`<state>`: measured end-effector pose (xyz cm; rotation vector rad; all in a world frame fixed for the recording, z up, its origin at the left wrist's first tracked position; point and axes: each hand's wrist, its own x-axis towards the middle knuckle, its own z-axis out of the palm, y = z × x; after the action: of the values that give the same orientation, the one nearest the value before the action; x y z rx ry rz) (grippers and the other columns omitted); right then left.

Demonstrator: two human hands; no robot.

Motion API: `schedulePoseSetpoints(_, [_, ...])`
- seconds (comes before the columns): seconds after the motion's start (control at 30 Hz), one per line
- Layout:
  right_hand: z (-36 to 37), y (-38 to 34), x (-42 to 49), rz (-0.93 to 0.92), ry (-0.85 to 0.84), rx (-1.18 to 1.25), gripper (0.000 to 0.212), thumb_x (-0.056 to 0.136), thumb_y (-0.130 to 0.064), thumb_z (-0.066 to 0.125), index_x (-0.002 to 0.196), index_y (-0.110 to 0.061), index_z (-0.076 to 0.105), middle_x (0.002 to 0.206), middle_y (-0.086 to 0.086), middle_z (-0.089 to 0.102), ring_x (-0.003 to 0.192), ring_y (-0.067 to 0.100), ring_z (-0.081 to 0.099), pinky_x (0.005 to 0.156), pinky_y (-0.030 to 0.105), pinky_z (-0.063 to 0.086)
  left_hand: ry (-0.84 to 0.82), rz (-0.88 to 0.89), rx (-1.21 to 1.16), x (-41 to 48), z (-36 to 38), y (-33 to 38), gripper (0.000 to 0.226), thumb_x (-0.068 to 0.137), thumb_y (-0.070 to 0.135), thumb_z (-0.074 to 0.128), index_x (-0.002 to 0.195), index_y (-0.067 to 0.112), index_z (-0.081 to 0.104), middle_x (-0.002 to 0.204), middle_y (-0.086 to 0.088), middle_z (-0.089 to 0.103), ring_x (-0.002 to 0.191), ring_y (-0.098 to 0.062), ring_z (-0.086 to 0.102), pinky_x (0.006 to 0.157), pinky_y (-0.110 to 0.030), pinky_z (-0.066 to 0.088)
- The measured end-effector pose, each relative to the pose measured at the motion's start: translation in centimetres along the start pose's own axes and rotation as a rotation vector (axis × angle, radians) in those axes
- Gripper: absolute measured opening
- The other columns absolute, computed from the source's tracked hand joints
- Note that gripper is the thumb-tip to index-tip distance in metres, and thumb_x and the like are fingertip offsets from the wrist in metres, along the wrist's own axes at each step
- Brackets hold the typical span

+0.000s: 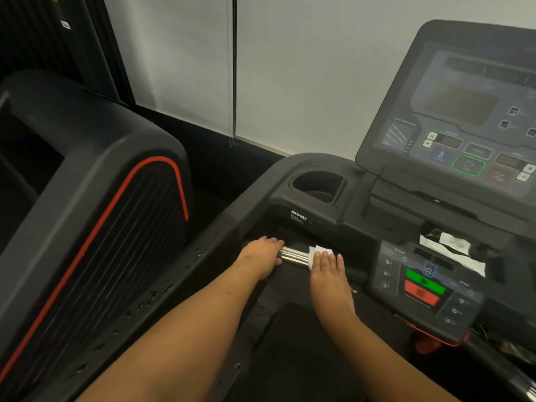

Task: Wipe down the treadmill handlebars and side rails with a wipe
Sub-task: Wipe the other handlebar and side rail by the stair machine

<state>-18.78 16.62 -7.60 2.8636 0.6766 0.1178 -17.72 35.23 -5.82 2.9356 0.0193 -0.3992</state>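
Against a pale wall (304, 68), a dark red-striped machine (95, 198) stands beside the treadmill, whose black left side rail (174, 285) is beaded with droplets. On the short chrome handlebar (293, 255), the left hand (262, 256) curls its fingers over the left end, seemingly to brace. The right hand (329, 271) lays straight, unclenched fingers on the white folded wipe (320, 252), pressing it against the bar.
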Motion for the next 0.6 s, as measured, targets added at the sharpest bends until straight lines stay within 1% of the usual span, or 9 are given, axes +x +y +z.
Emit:
schedulePoseSetpoints(0.03, [-0.1, 0.1, 0.1, -0.007, -0.011, -0.004, 0.06, 0.098, -0.003, 0.034, 0.151, 0.007, 0.007, 0.157, 0.027, 0.016, 0.147, 0.037, 0.013, 0.111, 0.047, -0.025, -0.024, 0.024, 0.004, -0.3, -0.1, -0.1, 0.063, 0.105, 0.029, 0.052, 0.161, 0.018, 0.025, 0.164, -0.007, 0.032, 0.153, -0.029, 0.026, 0.123, -0.047, 0.028])
schedulePoseSetpoints(0.1, [-0.8, 0.0, 0.8, -0.01, -0.031, -0.006, 0.064, 0.098, -0.006, 0.04, 0.152, 0.004, 0.008, 0.157, 0.024, 0.02, 0.147, 0.035, 0.016, 0.114, 0.047, -0.019, -0.005, 0.083, 0.037, -1.4, -0.3, -0.8, 0.065, 0.107, 0.03, 0.047, 0.163, 0.018, 0.015, 0.17, -0.006, 0.016, 0.157, -0.027, 0.01, 0.128, -0.046, 0.012])
schedulePoseSetpoints(0.17, [-1.7, -0.3, 1.5, 0.012, -0.045, -0.003, 0.066, 0.097, -0.009, 0.046, 0.153, 0.001, 0.013, 0.155, 0.02, 0.027, 0.146, 0.031, 0.022, 0.119, 0.047, -0.004, 0.143, 0.139, 0.134, -2.6, 0.0, -2.2, 0.062, 0.11, 0.031, 0.04, 0.163, 0.019, 0.012, 0.171, -0.006, 0.01, 0.158, -0.023, 0.002, 0.129, -0.044, 0.004])
schedulePoseSetpoints(0.2, [-2.0, -0.5, 1.6, 0.025, -0.049, 0.001, 0.065, 0.096, -0.009, 0.047, 0.152, 0.001, 0.015, 0.155, 0.019, 0.029, 0.145, 0.032, 0.023, 0.119, 0.047, -0.002, 0.232, 0.156, 0.198, -3.1, 0.1, -3.2, 0.06, 0.111, 0.031, 0.036, 0.163, 0.018, 0.011, 0.171, -0.006, 0.008, 0.158, -0.023, 0.0, 0.129, -0.044, 0.002])
schedulePoseSetpoints(0.3, [-1.5, -0.9, 0.9, 0.012, -0.024, -0.019, 0.062, 0.097, -0.004, 0.038, 0.152, 0.006, 0.01, 0.155, 0.026, 0.023, 0.146, 0.037, 0.019, 0.117, 0.049, -0.008, 0.4, 0.118, 0.327, -4.4, -0.2, -6.6, 0.057, 0.112, 0.029, 0.028, 0.163, 0.015, 0.007, 0.171, -0.008, 0.005, 0.158, -0.025, -0.003, 0.128, -0.046, -0.002])
schedulePoseSetpoints(0.4, [-1.0, -0.8, 0.1, -0.048, -0.011, -0.046, 0.06, 0.097, 0.0, 0.033, 0.15, 0.009, 0.008, 0.154, 0.032, 0.018, 0.146, 0.041, 0.015, 0.112, 0.05, -0.018, 0.416, -0.037, 0.33, -5.8, -1.4, -9.3, 0.063, 0.111, 0.035, 0.029, 0.163, 0.015, 0.001, 0.171, -0.009, 0.002, 0.158, -0.029, -0.004, 0.128, -0.05, 0.004])
schedulePoseSetpoints(0.47, [-1.4, -0.9, 0.6, -0.055, -0.018, -0.059, 0.061, 0.097, -0.002, 0.037, 0.15, 0.009, 0.009, 0.154, 0.031, 0.022, 0.146, 0.039, 0.019, 0.117, 0.05, -0.01, 0.377, -0.181, 0.215, -6.4, -1.6, -10.3, 0.073, 0.108, 0.051, 0.029, 0.162, 0.017, -0.007, 0.172, -0.008, -0.004, 0.158, -0.029, -0.003, 0.127, -0.05, 0.014])
schedulePoseSetpoints(0.53, [-2.0, -1.3, 1.6, -0.047, -0.03, -0.057, 0.063, 0.096, -0.004, 0.043, 0.15, 0.008, 0.013, 0.151, 0.027, 0.031, 0.144, 0.036, 0.026, 0.119, 0.048, -0.003, 0.347, -0.343, 0.017, -6.9, -1.2, -10.4, 0.087, 0.101, 0.067, 0.028, 0.162, 0.018, -0.009, 0.171, -0.007, -0.005, 0.157, -0.029, 0.01, 0.12, -0.049, 0.034])
schedulePoseSetpoints(0.6, [-2.2, -1.9, 2.1, -0.04, -0.042, -0.06, 0.064, 0.096, -0.005, 0.045, 0.15, 0.007, 0.014, 0.151, 0.026, 0.032, 0.143, 0.035, 0.027, 0.12, 0.049, -0.001, 0.323, -0.497, -0.158, -7.3, -0.7, -10.2, 0.097, 0.094, 0.079, 0.024, 0.163, 0.015, 0.002, 0.17, -0.01, 0.011, 0.147, -0.031, 0.038, 0.103, -0.045, 0.05])
